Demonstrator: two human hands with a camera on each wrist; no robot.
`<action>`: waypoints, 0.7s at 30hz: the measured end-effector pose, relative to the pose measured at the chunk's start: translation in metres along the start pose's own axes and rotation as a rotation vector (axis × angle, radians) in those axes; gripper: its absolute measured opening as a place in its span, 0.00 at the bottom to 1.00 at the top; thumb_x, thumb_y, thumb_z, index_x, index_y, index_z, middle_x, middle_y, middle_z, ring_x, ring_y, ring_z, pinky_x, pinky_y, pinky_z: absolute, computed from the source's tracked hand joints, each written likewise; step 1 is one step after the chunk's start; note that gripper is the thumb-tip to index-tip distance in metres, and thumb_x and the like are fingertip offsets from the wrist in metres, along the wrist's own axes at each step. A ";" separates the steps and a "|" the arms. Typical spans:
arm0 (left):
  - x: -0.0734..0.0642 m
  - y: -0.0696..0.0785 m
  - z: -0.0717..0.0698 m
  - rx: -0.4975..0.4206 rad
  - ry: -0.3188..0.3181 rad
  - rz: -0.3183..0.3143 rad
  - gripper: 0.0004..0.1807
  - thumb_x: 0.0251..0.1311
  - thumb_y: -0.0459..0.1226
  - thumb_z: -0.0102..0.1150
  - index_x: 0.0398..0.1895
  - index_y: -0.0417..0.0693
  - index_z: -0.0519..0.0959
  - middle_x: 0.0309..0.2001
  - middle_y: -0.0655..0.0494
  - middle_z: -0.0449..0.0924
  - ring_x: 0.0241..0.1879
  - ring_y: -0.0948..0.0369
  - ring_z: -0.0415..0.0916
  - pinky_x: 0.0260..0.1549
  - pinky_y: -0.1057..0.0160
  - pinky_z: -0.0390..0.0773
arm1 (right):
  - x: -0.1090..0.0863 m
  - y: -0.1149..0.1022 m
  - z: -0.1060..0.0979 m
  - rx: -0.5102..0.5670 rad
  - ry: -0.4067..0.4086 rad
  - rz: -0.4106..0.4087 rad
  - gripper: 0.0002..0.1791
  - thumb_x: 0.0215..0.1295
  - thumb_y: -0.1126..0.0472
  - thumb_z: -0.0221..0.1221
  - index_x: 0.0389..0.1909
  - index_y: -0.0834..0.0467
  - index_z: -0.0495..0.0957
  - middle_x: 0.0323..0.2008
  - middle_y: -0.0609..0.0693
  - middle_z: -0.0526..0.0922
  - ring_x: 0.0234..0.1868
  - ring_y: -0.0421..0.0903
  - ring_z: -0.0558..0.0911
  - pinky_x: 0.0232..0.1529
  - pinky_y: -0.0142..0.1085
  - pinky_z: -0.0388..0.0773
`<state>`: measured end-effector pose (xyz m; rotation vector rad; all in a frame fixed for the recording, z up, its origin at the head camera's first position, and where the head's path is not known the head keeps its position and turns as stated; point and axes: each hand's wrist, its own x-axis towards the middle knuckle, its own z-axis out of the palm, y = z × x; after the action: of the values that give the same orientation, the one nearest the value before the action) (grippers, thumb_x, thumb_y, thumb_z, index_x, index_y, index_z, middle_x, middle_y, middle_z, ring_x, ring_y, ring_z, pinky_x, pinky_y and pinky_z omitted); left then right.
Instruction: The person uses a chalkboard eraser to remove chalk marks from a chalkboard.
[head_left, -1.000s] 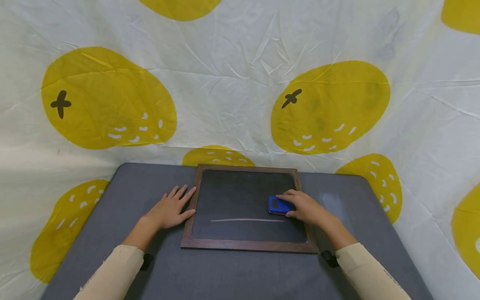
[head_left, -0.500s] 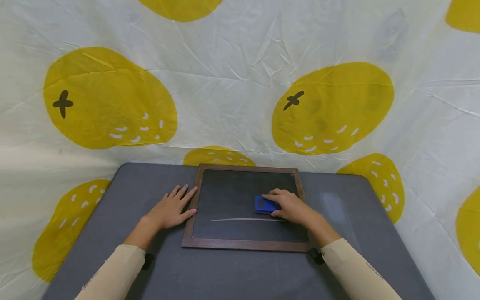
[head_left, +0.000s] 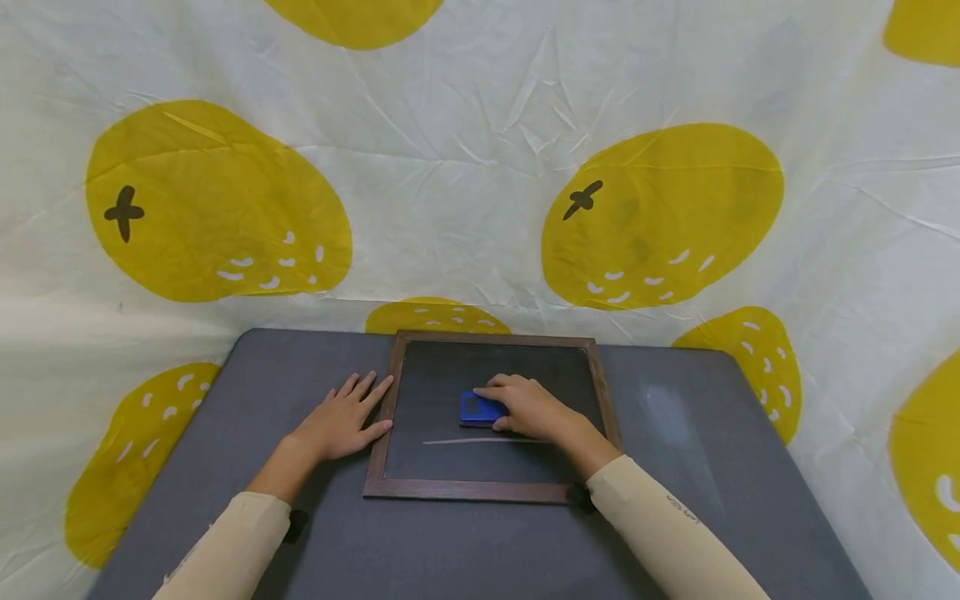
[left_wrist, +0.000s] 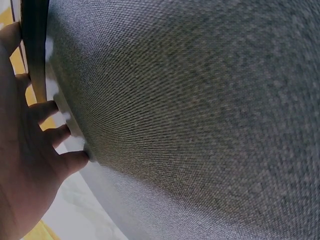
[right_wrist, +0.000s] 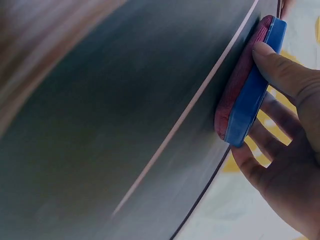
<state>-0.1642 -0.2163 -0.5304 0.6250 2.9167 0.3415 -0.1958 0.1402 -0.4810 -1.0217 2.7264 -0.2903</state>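
A chalkboard (head_left: 427,367) in a brown wooden frame lies on the grey table. One pale, nearly straight chalk line (head_left: 465,440) runs across its lower part. My right hand (head_left: 528,407) grips a blue chalkboard eraser (head_left: 478,408) between thumb and fingers, over the middle of the board and just above the line. In the right wrist view the eraser's dark red felt pad (right_wrist: 240,82) faces the board, beside the chalk line. My left hand (head_left: 341,421) lies spread on the table, its thumb and index fingertip at the board's left frame.
The grey table (head_left: 300,533) has rounded far corners, and the board reaches its far edge. Behind hangs a white cloth (head_left: 450,225) printed with yellow fruit shapes. A pale smudge (head_left: 667,417) marks the table right of the board.
My right hand has slid the eraser leftward, from the board's right side to its middle, above the chalk line. My left hand stays at the frame.
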 end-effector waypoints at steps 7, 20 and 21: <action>-0.004 0.000 0.006 0.015 0.014 -0.007 0.44 0.74 0.63 0.46 0.85 0.55 0.51 0.81 0.38 0.52 0.79 0.33 0.49 0.68 0.24 0.56 | 0.025 -0.025 0.006 -0.025 -0.018 -0.033 0.36 0.66 0.52 0.71 0.74 0.49 0.73 0.66 0.53 0.78 0.65 0.53 0.78 0.64 0.56 0.76; -0.007 0.007 0.010 0.026 0.027 -0.023 0.42 0.76 0.62 0.44 0.85 0.55 0.50 0.81 0.38 0.52 0.79 0.32 0.48 0.69 0.24 0.56 | 0.057 -0.061 0.015 -0.125 -0.016 -0.048 0.36 0.68 0.48 0.68 0.76 0.46 0.70 0.68 0.51 0.76 0.65 0.51 0.79 0.64 0.52 0.77; -0.007 0.007 0.010 0.026 0.026 -0.024 0.42 0.76 0.62 0.44 0.85 0.55 0.50 0.81 0.38 0.52 0.79 0.32 0.48 0.69 0.24 0.56 | 0.059 -0.062 0.015 -0.132 -0.017 -0.048 0.36 0.68 0.47 0.68 0.76 0.46 0.70 0.68 0.50 0.76 0.65 0.51 0.79 0.64 0.51 0.77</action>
<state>-0.1535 -0.2107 -0.5380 0.5934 2.9558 0.3115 -0.1964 0.0530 -0.4875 -1.1194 2.7394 -0.1091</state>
